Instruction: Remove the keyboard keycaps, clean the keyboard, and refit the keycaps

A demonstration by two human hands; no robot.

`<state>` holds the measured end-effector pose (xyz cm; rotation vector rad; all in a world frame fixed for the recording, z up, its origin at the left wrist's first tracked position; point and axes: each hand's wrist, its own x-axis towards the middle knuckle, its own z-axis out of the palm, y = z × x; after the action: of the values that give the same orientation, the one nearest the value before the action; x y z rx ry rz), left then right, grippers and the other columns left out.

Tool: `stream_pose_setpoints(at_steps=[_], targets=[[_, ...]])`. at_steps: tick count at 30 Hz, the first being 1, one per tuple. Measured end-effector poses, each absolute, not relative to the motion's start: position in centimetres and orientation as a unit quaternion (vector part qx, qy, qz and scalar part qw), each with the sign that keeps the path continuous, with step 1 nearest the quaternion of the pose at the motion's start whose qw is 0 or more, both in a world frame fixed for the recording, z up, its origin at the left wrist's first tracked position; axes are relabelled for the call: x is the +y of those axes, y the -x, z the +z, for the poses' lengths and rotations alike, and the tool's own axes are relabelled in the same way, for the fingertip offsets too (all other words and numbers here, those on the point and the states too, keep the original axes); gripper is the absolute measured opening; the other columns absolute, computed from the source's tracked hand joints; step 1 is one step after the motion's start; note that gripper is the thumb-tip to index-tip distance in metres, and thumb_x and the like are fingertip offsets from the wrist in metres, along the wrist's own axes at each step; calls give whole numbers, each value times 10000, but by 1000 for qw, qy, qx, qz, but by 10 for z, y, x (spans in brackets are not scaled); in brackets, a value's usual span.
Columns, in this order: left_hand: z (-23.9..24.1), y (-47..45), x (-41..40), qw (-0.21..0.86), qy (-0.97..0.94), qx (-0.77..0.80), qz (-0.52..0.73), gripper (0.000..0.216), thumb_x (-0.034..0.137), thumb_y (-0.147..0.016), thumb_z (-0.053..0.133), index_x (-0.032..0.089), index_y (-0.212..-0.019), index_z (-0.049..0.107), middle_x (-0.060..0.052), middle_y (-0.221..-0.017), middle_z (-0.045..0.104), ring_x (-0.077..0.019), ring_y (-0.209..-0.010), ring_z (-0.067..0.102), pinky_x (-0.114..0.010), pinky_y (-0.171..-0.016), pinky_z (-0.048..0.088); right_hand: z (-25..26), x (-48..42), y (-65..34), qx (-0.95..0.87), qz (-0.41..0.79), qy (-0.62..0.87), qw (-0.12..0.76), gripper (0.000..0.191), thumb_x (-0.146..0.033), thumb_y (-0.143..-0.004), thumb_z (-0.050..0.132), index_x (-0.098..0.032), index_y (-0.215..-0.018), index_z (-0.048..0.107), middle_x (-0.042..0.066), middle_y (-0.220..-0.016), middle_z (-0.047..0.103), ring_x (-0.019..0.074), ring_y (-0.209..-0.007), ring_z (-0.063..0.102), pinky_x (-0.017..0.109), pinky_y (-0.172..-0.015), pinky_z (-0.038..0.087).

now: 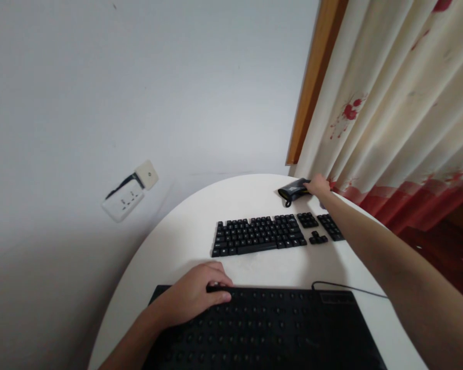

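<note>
My left hand (195, 294) rests on the far left edge of a black keyboard base without keycaps (270, 329), fingers curled over its rim. My right hand (318, 185) reaches to the far side of the round white table (177, 241) and is closed on a small black pouch (292, 190) lying there. Between the two hands sits a laid-out set of black keycaps (272, 232) arranged in keyboard order.
A thin black cable (347, 288) runs from the keyboard base toward the right. A cream and red curtain (393, 118) hangs just behind the pouch. On the wall to the left is a white socket plate (123, 201) with a plugged-in adapter (147, 174).
</note>
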<state>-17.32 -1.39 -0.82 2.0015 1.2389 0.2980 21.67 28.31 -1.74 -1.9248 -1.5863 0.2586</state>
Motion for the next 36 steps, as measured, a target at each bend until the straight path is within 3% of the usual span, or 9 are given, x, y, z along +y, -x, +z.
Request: stream_pose_setpoints(at_steps=[3,7,9,12,15,19,25,30,36], targets=[[-9,173,-13,378,-782,483,114,201,418,-826,657,263,-906,757,-26,-917,676,-191,-868,606,-284,-801,442,-10,287,-206,-591,47,758,270,529,-344,-844,635,-50,-1274,541,321,-1419,377,487,-1360,276,652,-1052,296],[-12,174,-11,386,-780,482,109,204,420,-824,658,269,-918,758,-29,-932,678,-192,-874,606,-284,-801,445,-16,289,-182,-613,60,766,184,625,-531,-871,550,-61,-1282,567,294,-1424,414,473,-1356,307,627,-1069,276],[-13,175,-11,383,-779,486,107,201,413,-822,663,271,-930,757,-30,-947,679,-193,-889,607,-287,-818,447,-26,285,-169,-616,89,775,108,782,-632,-874,465,-14,-1352,503,322,-1443,392,472,-1369,306,605,-1083,260],[-13,175,-12,379,-780,487,106,202,413,-825,657,268,-922,758,-33,-940,680,-196,-885,606,-293,-824,448,-45,276,-155,-602,97,788,85,945,-672,-876,401,59,-1467,305,363,-1517,238,485,-1416,207,593,-1118,188],[-13,174,-11,377,-781,485,111,214,428,-820,652,264,-907,758,-36,-930,677,-199,-877,603,-294,-810,452,-57,270,-152,-619,81,778,67,959,-664,-902,323,46,-1522,143,327,-1577,82,463,-1456,63,564,-1152,100],[-12,174,-11,381,-778,487,108,203,425,-814,659,268,-896,757,-33,-923,677,-195,-867,603,-288,-800,448,-58,275,-161,-702,58,710,17,919,-652,-925,251,24,-1533,120,288,-1593,84,417,-1472,36,528,-1169,89],[-11,175,-10,387,-776,488,101,193,399,-814,671,269,-928,757,-15,-915,669,-177,-848,605,-267,-777,443,-47,286,-186,-770,56,636,2,758,-580,-950,314,-152,-1560,178,147,-1632,102,327,-1494,51,554,-1171,67],[-12,175,-11,382,-779,483,116,199,392,-810,683,257,-933,762,-13,-896,661,-164,-831,609,-255,-766,450,-35,277,-185,-785,39,618,7,755,-586,-958,305,-158,-1563,165,145,-1634,57,319,-1497,40,588,-1162,27],[-12,174,-12,377,-782,480,129,228,399,-805,691,243,-952,767,-16,-887,665,-156,-792,606,-247,-726,450,-3,212,-150,-847,-49,520,99,683,-510,-1000,255,-139,-1563,146,148,-1633,29,271,-1503,-1,563,-1173,5]])
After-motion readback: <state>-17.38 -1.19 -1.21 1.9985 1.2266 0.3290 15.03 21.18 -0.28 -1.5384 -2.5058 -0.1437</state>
